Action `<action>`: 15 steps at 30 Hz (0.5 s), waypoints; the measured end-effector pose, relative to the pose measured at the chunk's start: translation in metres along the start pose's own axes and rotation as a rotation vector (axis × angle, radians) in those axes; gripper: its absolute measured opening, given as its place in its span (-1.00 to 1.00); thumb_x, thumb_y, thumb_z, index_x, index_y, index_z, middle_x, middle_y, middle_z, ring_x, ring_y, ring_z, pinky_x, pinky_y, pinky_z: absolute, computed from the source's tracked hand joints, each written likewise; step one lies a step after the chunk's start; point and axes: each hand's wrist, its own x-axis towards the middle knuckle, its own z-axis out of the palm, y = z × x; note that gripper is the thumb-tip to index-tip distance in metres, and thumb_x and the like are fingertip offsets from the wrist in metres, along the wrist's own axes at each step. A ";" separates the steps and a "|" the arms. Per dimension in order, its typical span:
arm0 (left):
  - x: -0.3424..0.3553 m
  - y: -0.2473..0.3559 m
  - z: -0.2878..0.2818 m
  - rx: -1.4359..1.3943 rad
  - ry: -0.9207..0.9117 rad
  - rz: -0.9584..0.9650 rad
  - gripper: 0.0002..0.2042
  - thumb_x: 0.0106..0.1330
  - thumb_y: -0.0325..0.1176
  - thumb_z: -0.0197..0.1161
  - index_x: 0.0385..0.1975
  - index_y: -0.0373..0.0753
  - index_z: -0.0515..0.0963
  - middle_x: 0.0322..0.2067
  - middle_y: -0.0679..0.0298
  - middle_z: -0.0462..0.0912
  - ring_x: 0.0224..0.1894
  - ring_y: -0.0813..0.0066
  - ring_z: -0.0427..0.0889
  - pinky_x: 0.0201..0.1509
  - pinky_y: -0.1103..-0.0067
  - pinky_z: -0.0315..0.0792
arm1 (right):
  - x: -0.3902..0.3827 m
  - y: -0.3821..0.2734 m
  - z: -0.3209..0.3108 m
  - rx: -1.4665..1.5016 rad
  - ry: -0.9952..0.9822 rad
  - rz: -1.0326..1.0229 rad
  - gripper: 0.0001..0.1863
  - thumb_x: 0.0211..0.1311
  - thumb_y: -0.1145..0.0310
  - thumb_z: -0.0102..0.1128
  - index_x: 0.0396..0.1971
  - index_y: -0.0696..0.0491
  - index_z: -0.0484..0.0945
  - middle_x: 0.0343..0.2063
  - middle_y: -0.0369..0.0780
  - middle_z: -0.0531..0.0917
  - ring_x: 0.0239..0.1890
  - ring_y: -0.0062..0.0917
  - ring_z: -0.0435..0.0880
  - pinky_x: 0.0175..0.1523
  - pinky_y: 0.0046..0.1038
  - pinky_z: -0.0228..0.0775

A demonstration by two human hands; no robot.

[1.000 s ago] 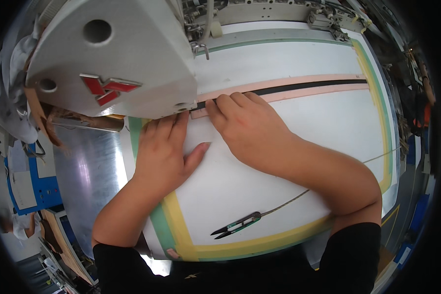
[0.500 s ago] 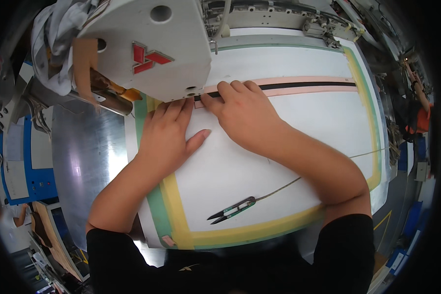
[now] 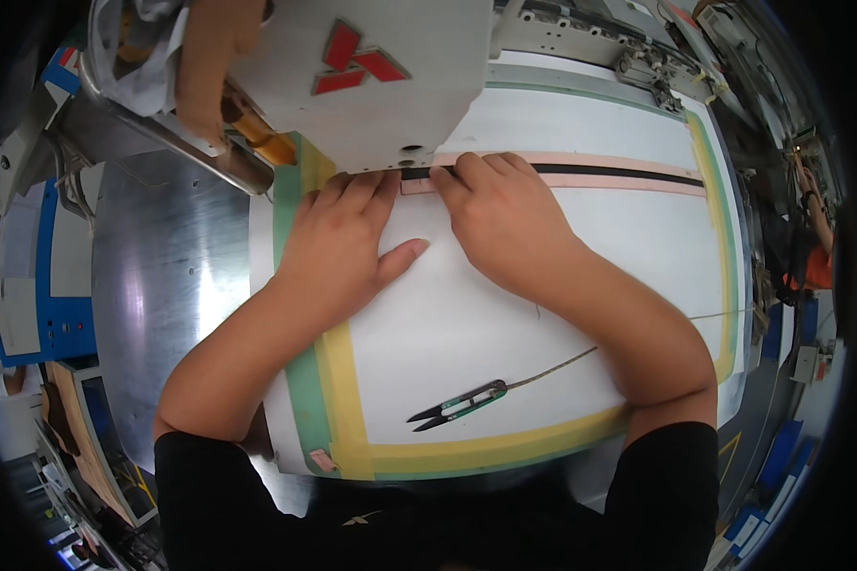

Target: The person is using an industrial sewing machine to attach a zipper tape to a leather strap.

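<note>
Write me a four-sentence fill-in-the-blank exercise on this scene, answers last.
The right hand touches a strip flanked by pink bands; that strip's colour is ____. The machine head beyond the left hand bears an emblem coloured ____. The cord from the snips passes beneath the ____ forearm. Bordering the white sheet, just outside the yellow tape, is tape coloured ____.

Missing words: black; red; right; green.
</note>
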 end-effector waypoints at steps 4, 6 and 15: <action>-0.001 0.001 -0.002 0.008 -0.017 -0.009 -0.28 0.30 -0.06 0.46 0.35 -0.43 0.47 0.32 -0.07 0.49 0.36 -0.07 0.45 0.39 0.15 0.36 | -0.001 -0.002 0.000 0.011 0.006 -0.006 -0.68 0.13 0.51 0.21 -0.09 0.26 0.63 -0.27 -0.13 0.64 -0.13 -0.27 0.67 0.07 -0.29 0.46; 0.000 0.002 -0.001 0.003 -0.021 -0.014 -0.28 0.30 -0.06 0.47 0.35 -0.43 0.47 0.33 -0.07 0.49 0.36 -0.07 0.45 0.39 0.15 0.36 | -0.003 0.000 0.002 0.010 0.019 -0.016 -0.68 0.13 0.51 0.21 -0.09 0.26 0.63 -0.27 -0.12 0.64 -0.14 -0.28 0.67 0.06 -0.29 0.46; 0.000 0.001 -0.005 -0.007 -0.020 -0.010 -0.28 0.30 -0.08 0.47 0.35 -0.43 0.46 0.33 -0.07 0.49 0.36 -0.08 0.46 0.39 0.14 0.36 | 0.000 -0.003 -0.002 0.003 0.005 -0.013 -0.63 0.14 0.52 0.20 -0.03 0.30 0.63 -0.22 -0.10 0.65 -0.14 -0.28 0.67 0.05 -0.29 0.48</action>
